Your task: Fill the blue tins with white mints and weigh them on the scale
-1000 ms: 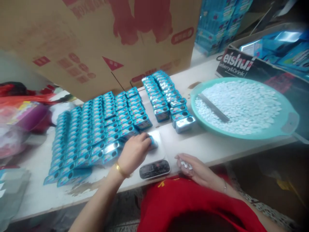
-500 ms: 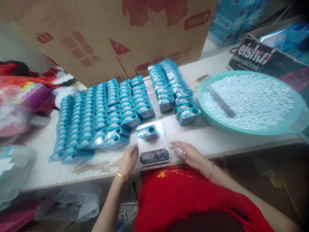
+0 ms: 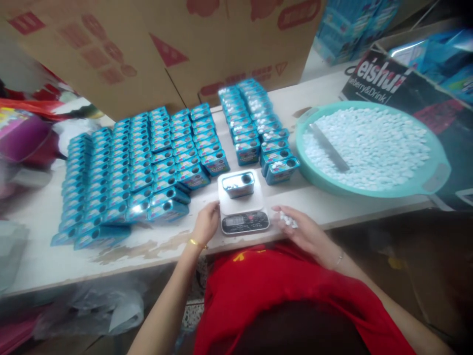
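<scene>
A: Locate the tin (image 3: 238, 185).
B: On the scale (image 3: 242, 205), beyond and between the left hand (image 3: 206, 224), which is nearer, and the right hand (image 3: 306, 230). Long axis: left to right.
A: Hand state?
B: Right: grasping white tablets (image 3: 287, 220). Left: curled; grip indeterminable.

Tin (image 3: 238, 188) on scale (image 3: 242, 205) (basin (image 3: 318, 181) to right)

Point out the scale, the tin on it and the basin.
scale (image 3: 245, 223): head view, on its dark front panel.
tin (image 3: 235, 181): head view, on its top face, beside the dark round hole.
basin (image 3: 438, 159): head view, on its bare wall at the picture's right.
</scene>
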Motion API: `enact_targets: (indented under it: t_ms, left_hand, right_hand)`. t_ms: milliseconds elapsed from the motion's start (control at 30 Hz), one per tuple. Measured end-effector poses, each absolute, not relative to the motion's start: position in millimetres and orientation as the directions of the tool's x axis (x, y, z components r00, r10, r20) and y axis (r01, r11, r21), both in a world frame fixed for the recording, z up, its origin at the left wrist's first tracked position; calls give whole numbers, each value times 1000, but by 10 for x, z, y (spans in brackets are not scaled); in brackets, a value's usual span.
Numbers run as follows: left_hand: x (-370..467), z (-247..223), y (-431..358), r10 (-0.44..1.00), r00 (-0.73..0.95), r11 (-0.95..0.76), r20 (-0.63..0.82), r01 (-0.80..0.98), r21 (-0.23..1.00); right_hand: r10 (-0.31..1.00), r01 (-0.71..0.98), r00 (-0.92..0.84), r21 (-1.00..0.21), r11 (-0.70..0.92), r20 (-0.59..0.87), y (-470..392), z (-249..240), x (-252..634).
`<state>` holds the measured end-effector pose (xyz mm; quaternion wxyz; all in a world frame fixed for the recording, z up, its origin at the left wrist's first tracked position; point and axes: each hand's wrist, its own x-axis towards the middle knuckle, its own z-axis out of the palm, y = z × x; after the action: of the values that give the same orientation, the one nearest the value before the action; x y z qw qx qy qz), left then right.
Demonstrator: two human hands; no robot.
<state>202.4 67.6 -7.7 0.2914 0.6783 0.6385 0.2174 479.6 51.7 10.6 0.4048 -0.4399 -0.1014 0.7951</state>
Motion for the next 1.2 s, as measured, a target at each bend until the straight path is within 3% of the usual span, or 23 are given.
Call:
enact_targets:
  t_ms: [267, 433, 633, 733, 867, 967, 1067, 1200]
  left_hand:
    - [2043, 53, 672, 998, 35, -55, 44, 770, 636]
    - [2174, 231, 628, 962, 20, -196, 271, 744, 639]
    - [2276, 590, 784, 870, 97, -387, 484, 744, 545]
    - [2278, 805, 956, 850, 306, -502, 430, 719, 480]
    - [2263, 984, 1176, 806, 540, -591, 242, 709, 385]
    - [2246, 1039, 1277, 799, 587, -588, 133, 716, 376]
    - [2210, 1072, 1344, 792, 607, -571, 72, 693, 440]
    - [2167, 1108, 1375, 794, 600, -551, 97, 645, 530]
  right_hand:
    - [691, -634, -355, -381, -673, -629, 533, 227, 4686]
    - [689, -653, -384, -346, -673, -615, 543, 309, 4603]
    - [708, -664, -352, -370, -650, -613, 592, 403, 4542]
    - [713, -648, -370, -385, -658, -595, 616, 422, 4488]
    - [710, -639, -398, -380, -669, -580, 638, 426, 4408]
    - [702, -637, -412, -367, -678, -581, 640, 426, 4367]
    - [696, -629, -424, -365, -687, -579, 638, 432, 4346]
    - [687, -625, -440, -352, -697, -578, 640, 443, 4322]
